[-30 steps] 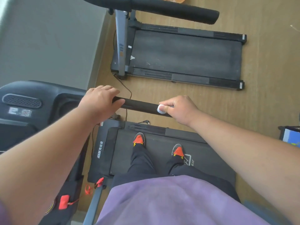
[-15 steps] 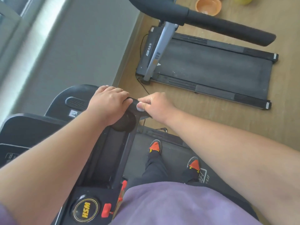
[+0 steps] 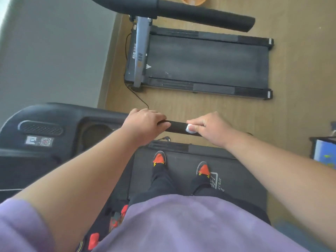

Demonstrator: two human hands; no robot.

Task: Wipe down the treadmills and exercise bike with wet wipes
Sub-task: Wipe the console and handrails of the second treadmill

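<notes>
I stand on the near treadmill's belt point(image 3: 236, 171), looking down at my feet. Its black handrail point(image 3: 177, 127) runs across the middle of the view. My left hand point(image 3: 145, 122) grips the rail near the console point(image 3: 54, 131). My right hand point(image 3: 211, 128) grips the same rail a little to the right, with a white wet wipe point(image 3: 190, 128) wrapped under its fingers; only a small wad of it shows. A second treadmill point(image 3: 205, 62) lies on the floor beyond, with its own black handrail point(image 3: 200, 14) at the top.
A grey wall point(image 3: 54, 51) runs along the left. An orange bowl point(image 3: 193, 0) sits on the wooden floor at the top edge. A black cable point(image 3: 138, 95) trails from the far treadmill. A blue box point(image 3: 323, 155) stands at the right edge.
My right hand slid the wipe left along the rail until it met my left hand, then back right, opening a gap again. My left hand kept its grip. The view swung left and back.
</notes>
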